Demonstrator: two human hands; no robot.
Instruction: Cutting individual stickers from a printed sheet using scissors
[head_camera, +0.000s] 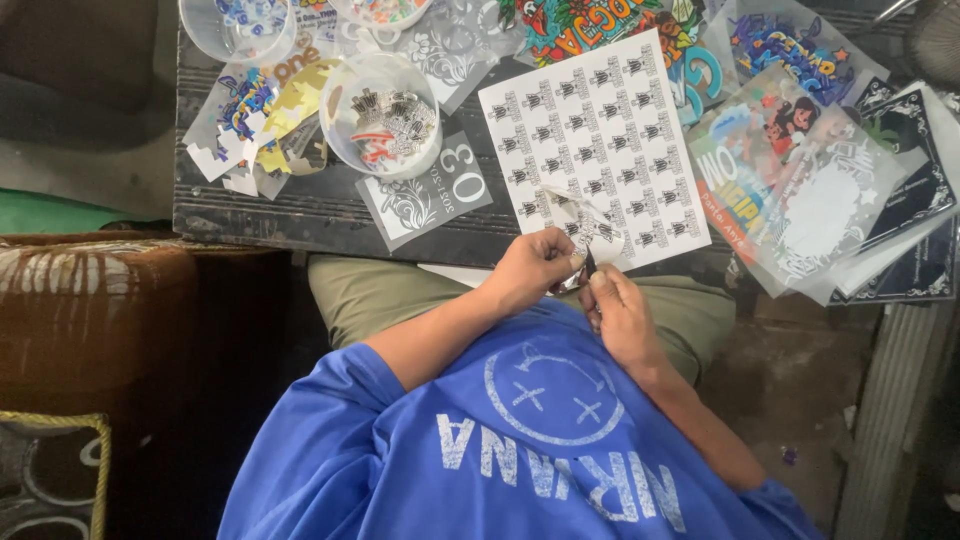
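Observation:
My left hand (528, 270) and my right hand (618, 312) meet over my lap at the near edge of the table. Both pinch a small clear sticker piece (574, 281) between their fingertips; most of it is hidden by the fingers. Just beyond them lies a white sheet (600, 140) printed with rows of small dark stickers, its near edge touching my left hand. A thin clear strip (578, 206) lies across the lower part of that sheet.
On the dark wooden table (260, 215) stand a clear plastic bowl (381, 116) of cut-out stickers and a second bowl (236, 26). A grey flowered sticker (424, 192) lies beside them. Colourful sticker sheets in clear sleeves (800, 180) overlap at right. A brown seat (90, 300) is at left.

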